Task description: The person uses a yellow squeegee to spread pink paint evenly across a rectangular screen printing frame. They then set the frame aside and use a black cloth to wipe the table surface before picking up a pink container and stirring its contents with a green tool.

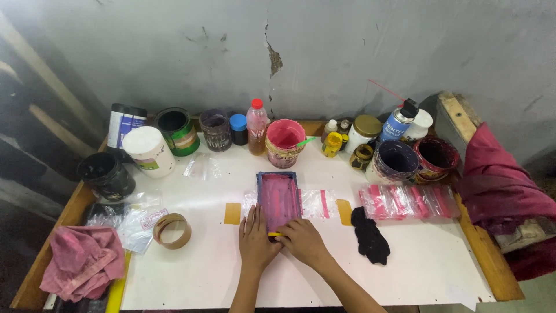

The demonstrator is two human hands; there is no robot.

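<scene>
Pink frame (278,199) under both flat hands (281,239)

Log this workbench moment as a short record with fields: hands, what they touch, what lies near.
Left hand: flat on the near end of the small pink-stained screen frame.
Right hand: at the frame's near edge, fingers on a small yellow piece.
Under frame: clear plastic bag on the white table.
Right of hands: black cloth, stack of pink-printed bags.
Left of hands: tape roll, pink rag.
Behind frame: pink paint tub among a row of cans and bottles.
</scene>
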